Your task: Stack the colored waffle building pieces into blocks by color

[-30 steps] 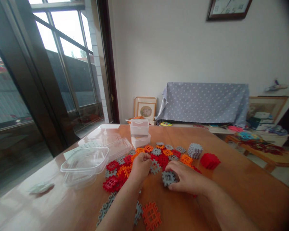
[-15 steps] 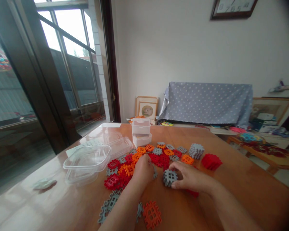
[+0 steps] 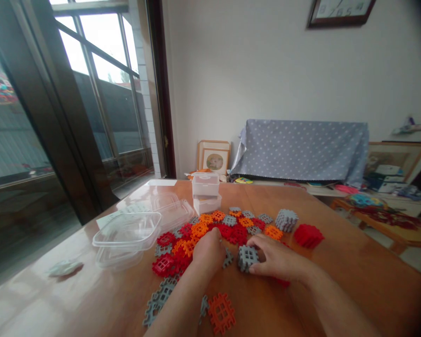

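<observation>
At one o'clock a dark-framed wall clock (image 3: 339,14) (its top cut off) hangs on the pale wall (image 3: 249,65). Toward three — a blue-grey cloth (image 3: 303,150), white-dotted. Near four, a low wooden bench (image 3: 419,237) bears a blue-green bundle (image 3: 366,202). At ten — dark-framed window panes (image 3: 119,112).

Loose tiles (image 3: 239,234) are crowding the table (image 3: 365,264) ahead of the left hand (image 3: 210,248), with stacked white boxes (image 3: 206,199) standing behind them and clear tubs (image 3: 133,243) blocking the way leftward. A farther gray stack (image 3: 286,220) and a red stack (image 3: 308,236) are obstructing the forward-right path of the right hand (image 3: 272,255), while bare wood is stretching free right of its forearm (image 3: 323,290).
</observation>
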Motion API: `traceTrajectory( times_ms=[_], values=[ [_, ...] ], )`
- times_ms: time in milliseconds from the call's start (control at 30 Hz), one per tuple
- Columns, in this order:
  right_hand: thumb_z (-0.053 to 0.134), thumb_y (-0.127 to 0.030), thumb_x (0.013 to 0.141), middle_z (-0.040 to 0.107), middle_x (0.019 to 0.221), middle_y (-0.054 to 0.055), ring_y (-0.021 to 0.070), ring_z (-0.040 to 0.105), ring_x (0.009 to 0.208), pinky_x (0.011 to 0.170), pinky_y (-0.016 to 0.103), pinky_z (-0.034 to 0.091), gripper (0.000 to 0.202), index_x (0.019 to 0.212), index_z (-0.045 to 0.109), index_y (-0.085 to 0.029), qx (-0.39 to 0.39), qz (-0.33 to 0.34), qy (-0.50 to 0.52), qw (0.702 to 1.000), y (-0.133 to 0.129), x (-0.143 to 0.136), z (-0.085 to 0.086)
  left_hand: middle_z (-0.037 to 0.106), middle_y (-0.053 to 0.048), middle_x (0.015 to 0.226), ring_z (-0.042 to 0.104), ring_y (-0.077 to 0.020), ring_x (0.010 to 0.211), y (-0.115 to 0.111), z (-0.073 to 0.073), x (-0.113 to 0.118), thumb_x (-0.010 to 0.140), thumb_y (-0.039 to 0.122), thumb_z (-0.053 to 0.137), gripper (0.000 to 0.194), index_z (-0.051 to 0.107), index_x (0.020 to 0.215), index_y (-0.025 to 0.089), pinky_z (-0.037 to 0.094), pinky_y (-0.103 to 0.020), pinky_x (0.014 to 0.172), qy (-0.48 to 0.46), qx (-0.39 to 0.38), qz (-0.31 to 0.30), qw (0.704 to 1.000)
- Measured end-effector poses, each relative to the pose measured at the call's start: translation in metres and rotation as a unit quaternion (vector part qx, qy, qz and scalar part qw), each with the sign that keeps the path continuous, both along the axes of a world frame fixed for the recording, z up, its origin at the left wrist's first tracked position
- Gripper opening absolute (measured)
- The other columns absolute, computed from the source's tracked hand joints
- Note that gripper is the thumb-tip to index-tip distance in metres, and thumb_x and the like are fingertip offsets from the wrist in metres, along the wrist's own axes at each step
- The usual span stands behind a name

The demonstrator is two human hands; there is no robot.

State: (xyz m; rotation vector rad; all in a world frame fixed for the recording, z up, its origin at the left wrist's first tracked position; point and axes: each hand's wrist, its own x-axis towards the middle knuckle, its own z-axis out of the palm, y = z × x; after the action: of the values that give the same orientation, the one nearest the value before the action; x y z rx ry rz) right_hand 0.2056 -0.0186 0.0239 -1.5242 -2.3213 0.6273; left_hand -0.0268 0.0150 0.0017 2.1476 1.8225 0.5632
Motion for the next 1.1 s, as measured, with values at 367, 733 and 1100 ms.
traceTrajectory(
  times_ms=[367, 733, 1100],
  values=[
    [0.083, -0.04, 0.066, 0.064, 0.106, 0.003, 0.0223, 0.058, 0.094, 0.08, 0.03, 0.044, 0.049, 0.108, 0.064, -0.025, -0.024, 0.01, -0.017, 1.0, 0.001, 0.0, -0.001, 0.072, -0.01, 0.099, 0.069, -0.0271, 0.091, -0.01, 0.013, 0.003, 0.083, 0.025, 0.051, 0.018, 0.059, 0.099, 0.022, 0.043, -0.031, 0.07, 0.04, -0.015, -0.002, 0.999],
    [0.074, -0.06, 0.076, 0.06, 0.135, 0.012, 0.0309, 0.056, 0.122, 0.101, 0.042, 0.045, 0.072, 0.134, 0.057, -0.022, -0.001, -0.021, 0.052, 0.998, 0.002, 0.005, 0.001, 0.061, -0.015, 0.124, 0.06, -0.0389, 0.113, -0.024, 0.025, 0.005, 0.062, 0.039, 0.078, 0.052, 0.062, 0.109, 0.022, 0.047, -0.046, 0.089, 0.056, -0.052, -0.076, 0.994],
    [0.071, -0.06, 0.081, 0.065, 0.124, 0.012, 0.0281, 0.064, 0.108, 0.093, 0.042, 0.05, 0.067, 0.133, 0.058, -0.02, 0.047, -0.076, 0.117, 0.989, 0.007, 0.0, -0.001, 0.062, -0.016, 0.118, 0.065, -0.034, 0.1, -0.027, 0.029, 0.01, 0.068, 0.024, 0.069, 0.041, 0.059, 0.107, 0.021, 0.048, -0.039, 0.079, 0.099, -0.039, -0.098, 0.99]
  ],
)
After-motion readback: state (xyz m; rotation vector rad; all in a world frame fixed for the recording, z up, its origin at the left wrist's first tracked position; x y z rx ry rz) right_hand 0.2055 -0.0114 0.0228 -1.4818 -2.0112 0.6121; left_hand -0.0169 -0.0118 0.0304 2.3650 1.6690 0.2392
